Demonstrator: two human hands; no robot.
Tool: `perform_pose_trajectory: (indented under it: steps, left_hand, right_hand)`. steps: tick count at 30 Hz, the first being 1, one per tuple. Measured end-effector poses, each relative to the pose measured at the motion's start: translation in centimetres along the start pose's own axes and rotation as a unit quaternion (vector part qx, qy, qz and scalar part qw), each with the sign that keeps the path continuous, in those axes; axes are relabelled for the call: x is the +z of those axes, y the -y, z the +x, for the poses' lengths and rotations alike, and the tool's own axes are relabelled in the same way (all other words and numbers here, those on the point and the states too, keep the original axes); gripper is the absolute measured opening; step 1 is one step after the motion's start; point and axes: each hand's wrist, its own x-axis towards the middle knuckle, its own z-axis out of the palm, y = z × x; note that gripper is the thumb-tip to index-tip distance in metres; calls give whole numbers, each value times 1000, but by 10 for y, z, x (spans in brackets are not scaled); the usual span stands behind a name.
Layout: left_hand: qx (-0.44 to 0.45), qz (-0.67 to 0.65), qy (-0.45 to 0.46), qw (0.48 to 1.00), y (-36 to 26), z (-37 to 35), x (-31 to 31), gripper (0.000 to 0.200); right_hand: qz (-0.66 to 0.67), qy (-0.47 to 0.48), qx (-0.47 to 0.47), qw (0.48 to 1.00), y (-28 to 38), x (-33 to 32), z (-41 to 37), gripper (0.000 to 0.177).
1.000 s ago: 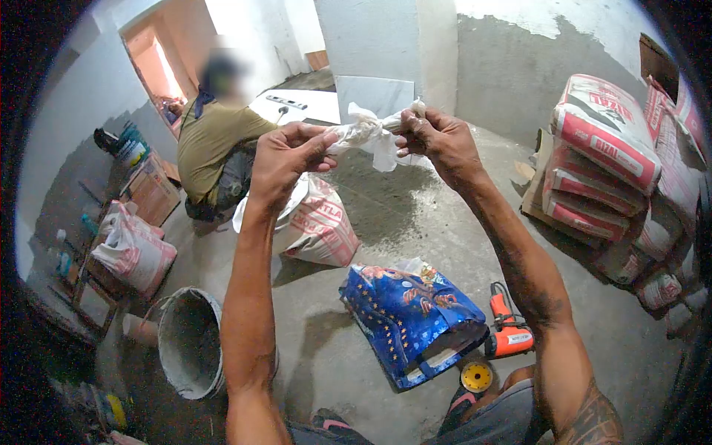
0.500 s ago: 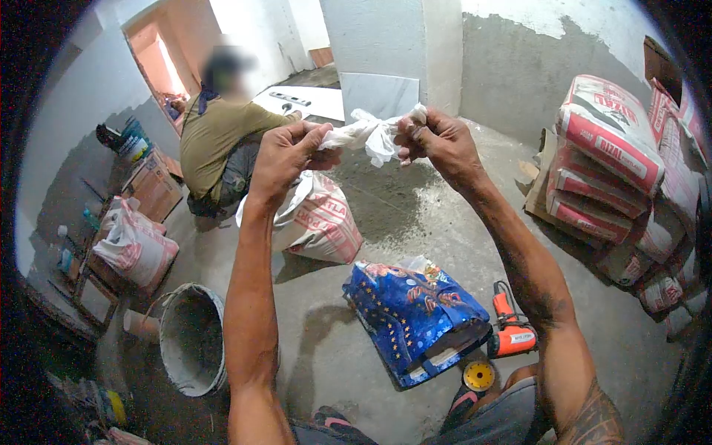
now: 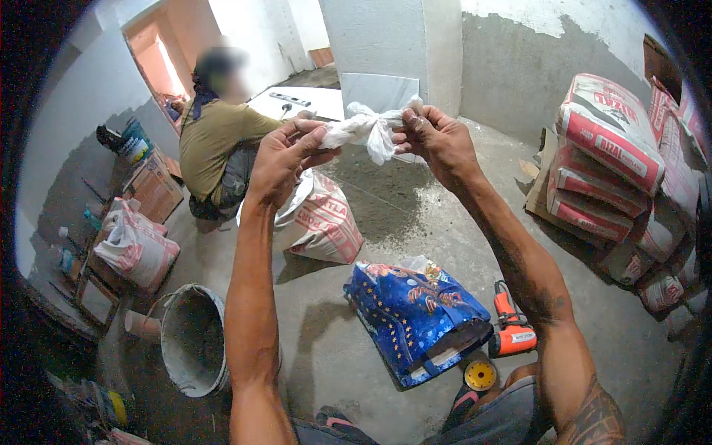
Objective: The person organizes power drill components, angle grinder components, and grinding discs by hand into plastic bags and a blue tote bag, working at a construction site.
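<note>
1. A person's left hand [image 3: 285, 159] and right hand [image 3: 443, 144], raised and set apart, each pinch one end of a twisted, knotted length of thin white plastic [image 3: 377, 133]. The plastic stretches between them in mid-air, its knot nearer the right hand and a loose tail hanging down.

2. Below, on the grey concrete floor [image 3: 475, 256], lies a glossy blue printed bag with gold stars [image 3: 411, 322]. Just beside it are an orange pistol-shaped power tool [image 3: 513, 337] and a round yellow disc with holes [image 3: 480, 376].

3. Near the left forearm stand a white sack with red lettering [image 3: 326, 219] and a round, cement-smeared bucket [image 3: 175, 348].

4. At right, red-and-white paper sacks [image 3: 608, 148] (the top one reads "Rizal") are piled near the wall.

5. Beyond, a co-worker in an olive shirt [image 3: 226, 137] crouches beside a white panel [image 3: 320, 106] bearing a dark level [image 3: 289, 99].
</note>
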Motion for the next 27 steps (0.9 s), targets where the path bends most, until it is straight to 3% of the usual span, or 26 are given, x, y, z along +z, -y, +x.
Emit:
perform_pose_trajectory:
  steps: [6, 9, 16, 19, 20, 27]
  left_hand:
    - [25, 81, -9, 996, -2, 1, 7, 18]
    - [57, 129, 13, 990, -5, -1, 9, 15]
    - [49, 283, 3, 958, -1, 5, 12, 18]
    - [133, 229, -8, 964, 9, 11, 29, 27]
    - [142, 265, -9, 954, 2, 6, 40, 26]
    - [139, 280, 42, 949, 9, 11, 39, 19]
  right_hand:
    - [-50, -24, 5, 998, -4, -5, 1, 19]
    - [-11, -20, 3, 1000, -4, -6, 1, 21]
    - [-38, -24, -12, 999, 0, -6, -1, 24]
    - [-69, 4, -9, 998, 0, -4, -3, 23]
    - [-73, 17, -6, 997, 0, -1, -5, 21]
    - [-185, 83, -63, 977, 1, -4, -5, 16]
